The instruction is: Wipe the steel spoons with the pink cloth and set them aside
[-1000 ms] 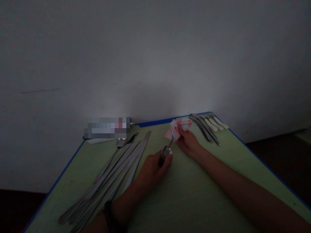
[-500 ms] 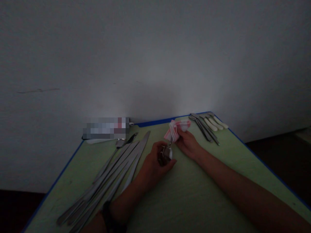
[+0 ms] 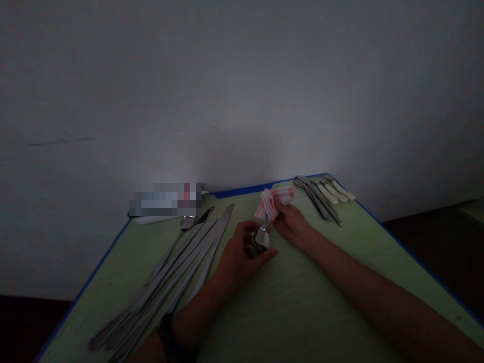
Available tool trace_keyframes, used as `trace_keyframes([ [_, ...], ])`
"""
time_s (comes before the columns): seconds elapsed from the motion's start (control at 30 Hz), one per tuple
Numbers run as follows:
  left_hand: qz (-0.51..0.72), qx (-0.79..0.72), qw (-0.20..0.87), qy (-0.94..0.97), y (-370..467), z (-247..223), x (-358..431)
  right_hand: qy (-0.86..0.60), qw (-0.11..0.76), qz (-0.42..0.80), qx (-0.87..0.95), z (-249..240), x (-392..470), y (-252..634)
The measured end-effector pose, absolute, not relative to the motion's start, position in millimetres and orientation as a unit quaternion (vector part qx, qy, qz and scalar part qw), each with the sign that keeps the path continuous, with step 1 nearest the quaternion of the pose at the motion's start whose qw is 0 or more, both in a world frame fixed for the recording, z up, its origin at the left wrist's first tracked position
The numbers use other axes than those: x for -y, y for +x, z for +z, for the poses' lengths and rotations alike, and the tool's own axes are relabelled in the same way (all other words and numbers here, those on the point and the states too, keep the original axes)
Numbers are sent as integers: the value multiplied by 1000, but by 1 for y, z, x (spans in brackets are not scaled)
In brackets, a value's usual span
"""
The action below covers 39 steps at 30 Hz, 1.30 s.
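Observation:
Several metal spoons (image 3: 261, 238) are bunched at the table's middle, their bowls in the curled fingers of my left hand (image 3: 245, 252), its thumb stretched below them. A pink and white cloth (image 3: 269, 204) wraps the upper part of the spoon bunch. My right hand (image 3: 293, 224) grips this cloth from the right, its fingers partly hidden behind the folds. On the left lie several long metal knives (image 3: 196, 252), with a spoon (image 3: 188, 222) at their upper end.
The green table (image 3: 302, 302) has a blue edge and stands against a grey wall (image 3: 242, 101). A blurred package (image 3: 164, 200) lies at the back left. Metal cutlery (image 3: 317, 201) and white-handled pieces (image 3: 328, 193) lie at the back right.
The cloth has shifted slightly left, and a spoon bowl now shows more fully beside my left hand. My left thumb has moved a little to the right.

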<state>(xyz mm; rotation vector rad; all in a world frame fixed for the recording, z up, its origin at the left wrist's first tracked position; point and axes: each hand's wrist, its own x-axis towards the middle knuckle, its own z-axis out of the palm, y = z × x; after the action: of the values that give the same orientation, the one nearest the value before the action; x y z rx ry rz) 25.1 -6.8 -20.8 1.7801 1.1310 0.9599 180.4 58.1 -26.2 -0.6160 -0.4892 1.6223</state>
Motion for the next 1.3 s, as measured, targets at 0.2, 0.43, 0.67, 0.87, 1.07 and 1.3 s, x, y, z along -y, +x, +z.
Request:
trace_keyframes([
  [0.2, 370, -453, 387, 713, 24, -23, 7, -273, 612, 705, 232, -27, -57, 180],
  [0.43, 363, -468, 343, 729, 26, -15, 8, -282, 611, 696, 251, -27, -56, 180],
  [0.67, 362, -481, 312, 735, 27, -13, 10, -285, 610, 699, 244, -24, -55, 180],
  [0.87, 369, -474, 310, 737, 27, -16, 9, -292, 604, 700, 245, -21, -53, 180],
  [1.07, 378, -474, 304, 735, 27, -16, 8, -302, 597, 699, 252, -23, -54, 180],
  [1.3, 376, -488, 291, 732, 29, -13, 8, -298, 600, 695, 260, -23, -55, 180],
])
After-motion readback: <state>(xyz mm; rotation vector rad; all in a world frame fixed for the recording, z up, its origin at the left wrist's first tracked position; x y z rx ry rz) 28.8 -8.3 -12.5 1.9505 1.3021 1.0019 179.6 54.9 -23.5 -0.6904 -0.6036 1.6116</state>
